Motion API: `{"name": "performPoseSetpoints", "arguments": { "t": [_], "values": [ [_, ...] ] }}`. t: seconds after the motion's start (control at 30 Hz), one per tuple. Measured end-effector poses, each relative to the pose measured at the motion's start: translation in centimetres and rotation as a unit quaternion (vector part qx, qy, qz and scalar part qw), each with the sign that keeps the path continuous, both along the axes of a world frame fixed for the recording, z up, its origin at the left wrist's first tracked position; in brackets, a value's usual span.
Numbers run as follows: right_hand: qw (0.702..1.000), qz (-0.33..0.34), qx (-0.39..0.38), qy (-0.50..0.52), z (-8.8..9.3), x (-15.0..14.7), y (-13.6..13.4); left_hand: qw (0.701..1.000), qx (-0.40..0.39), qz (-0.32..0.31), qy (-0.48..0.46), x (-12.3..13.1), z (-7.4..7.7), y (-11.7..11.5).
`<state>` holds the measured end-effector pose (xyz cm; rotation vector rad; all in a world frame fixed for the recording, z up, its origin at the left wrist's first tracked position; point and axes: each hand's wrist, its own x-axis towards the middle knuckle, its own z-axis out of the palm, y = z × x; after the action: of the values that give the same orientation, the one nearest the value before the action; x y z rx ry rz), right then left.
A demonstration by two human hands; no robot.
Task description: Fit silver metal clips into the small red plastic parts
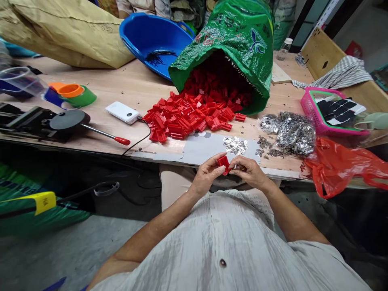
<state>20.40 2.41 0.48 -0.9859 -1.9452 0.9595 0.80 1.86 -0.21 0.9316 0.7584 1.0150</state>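
Between thumb and fingers, my left hand (pixel 209 171) grips a small red plastic part (pixel 223 162) just over the table's front edge. My right hand (pixel 247 169) is closed in a pinch at the lower right side of that part; whatever sits between its fingertips is too small to make out. Right behind my hands, flat shiny metal pieces (pixel 235 145) lie spread on a grey sheet (pixel 206 148). Further back is a heap of similar red plastic parts (pixel 188 115), spilling from the mouth of a green woven sack (pixel 235 32).
A power bank (pixel 123 112) with a black cable lies left of the heap, near a red-tipped lever (pixel 121 140). Bags of metal pieces (pixel 295 133), a pink basket (pixel 321 121) and a red plastic bag (pixel 342 165) are at right. Behind stands a blue basin (pixel 136 36).
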Motion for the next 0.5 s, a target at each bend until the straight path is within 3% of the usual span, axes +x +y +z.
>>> {"name": "performPoseSetpoints", "arguments": {
  "t": [0.17,0.33,0.5],
  "values": [
    [0.997,-0.038,-0.056,-0.02,-0.1,0.4,-0.1,1.0,0.022,0.006,0.016,0.0,-0.4,0.2],
    [0.995,-0.056,0.0,-0.083,-0.1,0.4,0.0,0.995,0.084,0.024,0.058,-0.6,-1.7,1.7],
    [0.983,-0.08,0.018,-0.166,-1.3,-0.1,0.1,0.968,0.171,0.028,0.183,-1.8,-3.1,3.7]
  ]
}}
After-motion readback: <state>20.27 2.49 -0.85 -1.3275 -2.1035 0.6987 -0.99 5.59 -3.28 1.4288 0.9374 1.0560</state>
